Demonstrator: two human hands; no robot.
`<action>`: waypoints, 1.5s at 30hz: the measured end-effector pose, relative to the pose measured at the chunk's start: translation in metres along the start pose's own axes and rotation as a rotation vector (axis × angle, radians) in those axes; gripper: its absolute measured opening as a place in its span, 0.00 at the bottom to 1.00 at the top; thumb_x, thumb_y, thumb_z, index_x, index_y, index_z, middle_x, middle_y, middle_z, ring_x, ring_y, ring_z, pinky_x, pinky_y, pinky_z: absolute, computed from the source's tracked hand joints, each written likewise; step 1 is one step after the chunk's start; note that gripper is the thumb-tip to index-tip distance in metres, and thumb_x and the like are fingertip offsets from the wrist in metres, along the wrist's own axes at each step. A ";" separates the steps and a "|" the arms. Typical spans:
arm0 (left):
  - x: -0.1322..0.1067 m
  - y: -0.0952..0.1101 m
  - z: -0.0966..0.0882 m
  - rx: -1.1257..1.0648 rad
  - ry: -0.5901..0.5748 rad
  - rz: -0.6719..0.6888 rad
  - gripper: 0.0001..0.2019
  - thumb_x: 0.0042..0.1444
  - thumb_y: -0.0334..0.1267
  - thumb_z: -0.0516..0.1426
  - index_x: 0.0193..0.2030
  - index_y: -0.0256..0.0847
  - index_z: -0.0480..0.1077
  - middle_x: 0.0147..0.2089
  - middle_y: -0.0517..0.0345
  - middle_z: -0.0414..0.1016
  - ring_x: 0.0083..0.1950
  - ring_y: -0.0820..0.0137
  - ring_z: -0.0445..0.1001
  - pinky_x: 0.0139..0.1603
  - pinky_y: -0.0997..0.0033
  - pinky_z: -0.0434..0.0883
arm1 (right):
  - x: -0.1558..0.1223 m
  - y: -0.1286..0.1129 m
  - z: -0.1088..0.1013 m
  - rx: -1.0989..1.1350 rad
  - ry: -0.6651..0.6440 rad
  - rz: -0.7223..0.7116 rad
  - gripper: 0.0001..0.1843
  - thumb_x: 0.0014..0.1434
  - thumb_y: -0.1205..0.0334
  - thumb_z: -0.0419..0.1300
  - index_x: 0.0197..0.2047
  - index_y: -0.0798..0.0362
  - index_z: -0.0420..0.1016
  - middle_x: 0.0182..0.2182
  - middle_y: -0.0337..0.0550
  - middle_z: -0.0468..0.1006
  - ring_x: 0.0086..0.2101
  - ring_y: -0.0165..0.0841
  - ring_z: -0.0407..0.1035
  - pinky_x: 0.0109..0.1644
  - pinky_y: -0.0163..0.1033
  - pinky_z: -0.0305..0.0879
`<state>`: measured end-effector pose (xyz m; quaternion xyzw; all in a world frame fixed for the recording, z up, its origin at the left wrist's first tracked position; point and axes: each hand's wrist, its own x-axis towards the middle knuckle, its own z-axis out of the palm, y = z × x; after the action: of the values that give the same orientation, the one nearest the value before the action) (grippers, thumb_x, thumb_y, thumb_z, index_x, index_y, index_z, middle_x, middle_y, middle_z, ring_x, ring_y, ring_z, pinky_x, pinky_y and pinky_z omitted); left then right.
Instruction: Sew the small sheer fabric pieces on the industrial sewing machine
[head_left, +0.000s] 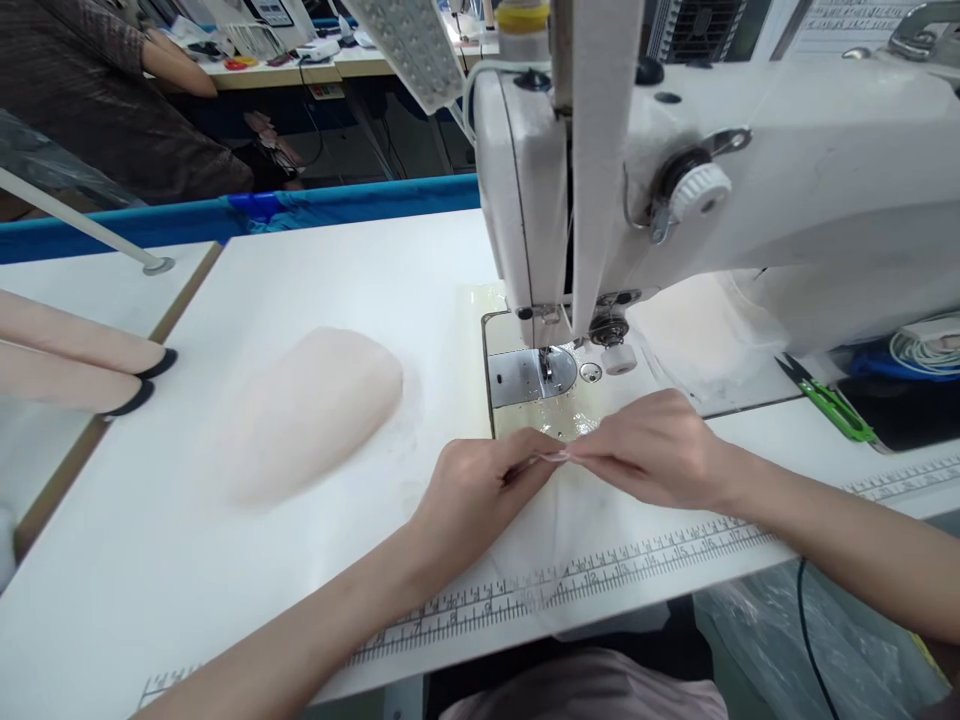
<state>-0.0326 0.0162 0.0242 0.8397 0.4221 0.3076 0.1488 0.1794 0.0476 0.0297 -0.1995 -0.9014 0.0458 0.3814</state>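
My left hand and my right hand meet in front of the sewing machine, fingers pinched together on the edge of a thin sheer white fabric piece. The fabric lies flat on the table and hangs toward me over the printed ruler strip. The pinch point sits just in front of the metal needle plate and presser foot. A pale pink stack of fabric pieces rests on the table to the left of my left hand.
Green thread snips lie to the right of the machine. Two pale rolls with dark ends rest at the far left. A white rod stands on the side table. Another person in a dark top is at the back left.
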 end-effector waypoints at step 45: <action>-0.001 0.009 0.002 0.583 0.024 0.303 0.08 0.63 0.37 0.56 0.43 0.39 0.76 0.48 0.57 0.81 0.45 0.63 0.76 0.42 0.58 0.61 | 0.004 0.015 0.012 -0.314 -0.319 0.150 0.23 0.70 0.52 0.46 0.49 0.53 0.79 0.36 0.46 0.77 0.36 0.36 0.64 0.38 0.41 0.54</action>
<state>-0.0263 0.0106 0.0267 0.8966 0.3642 0.2024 -0.1502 0.1732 0.0633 0.0202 -0.3130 -0.9291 -0.0357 0.1938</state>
